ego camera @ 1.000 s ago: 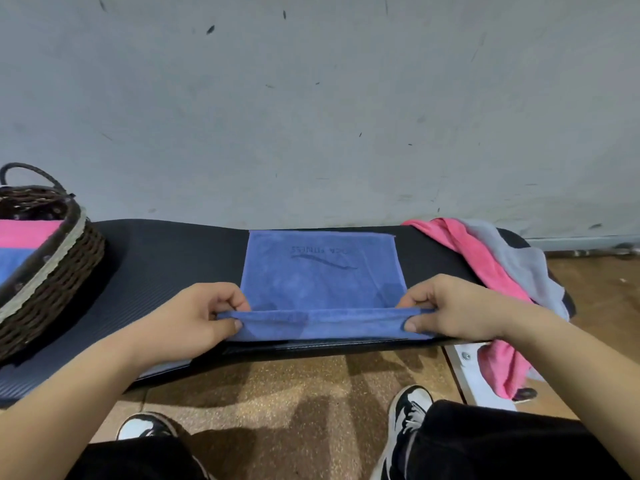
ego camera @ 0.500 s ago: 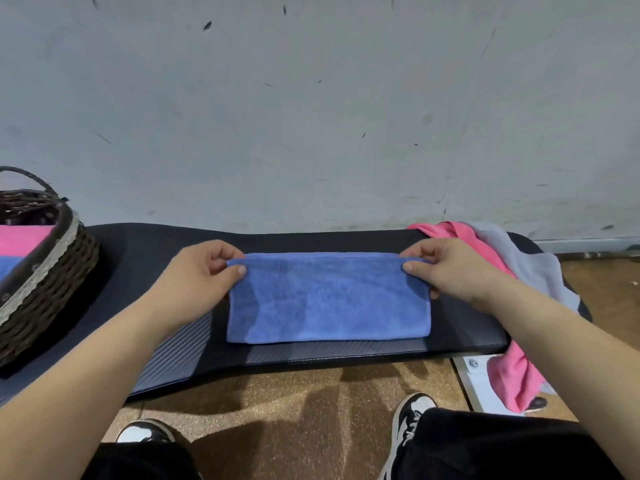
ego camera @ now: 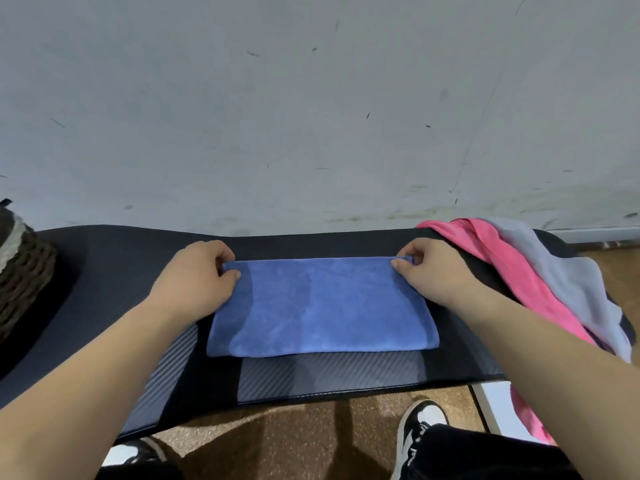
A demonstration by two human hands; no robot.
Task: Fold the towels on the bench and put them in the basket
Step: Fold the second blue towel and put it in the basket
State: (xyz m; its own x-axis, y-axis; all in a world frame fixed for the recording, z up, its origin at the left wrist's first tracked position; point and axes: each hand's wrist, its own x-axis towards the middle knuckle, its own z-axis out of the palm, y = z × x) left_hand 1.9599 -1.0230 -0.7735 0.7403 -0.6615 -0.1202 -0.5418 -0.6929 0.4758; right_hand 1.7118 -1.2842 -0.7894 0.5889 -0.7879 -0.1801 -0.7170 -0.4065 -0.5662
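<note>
The blue towel point(ego camera: 322, 306) lies flat in the middle of the bench point(ego camera: 104, 268), doubled into a wide rectangle with its long sides along the bench's length. Its near edge stops short of the bench's front edge, so a strip of ribbed black padding shows between them, and its far edge lies close to the back edge. The left hand point(ego camera: 194, 282) has thumb and curled fingers pinched on the towel's far left corner, and the right hand point(ego camera: 436, 271) pinches the far right corner the same way. Both forearms reach in from the front edge. At the bench's right end, just beside the right hand, a pink towel point(ego camera: 502, 268) lies loosely bunched; it drapes over the end and hangs below the front edge. A grey towel point(ego camera: 561, 285) lies partly over it on the outer side. At the left end, well apart from the blue towel, stands a dark woven basket point(ego camera: 27, 275) with a pale band near its rim; only part of its wall is in view, so its contents cannot be told. A scuffed grey wall point(ego camera: 311, 116) rises behind the bench. Below the front edge are a brown floor point(ego camera: 294, 434), black-and-white shoes point(ego camera: 419, 427) and black trousers point(ego camera: 485, 459).
</note>
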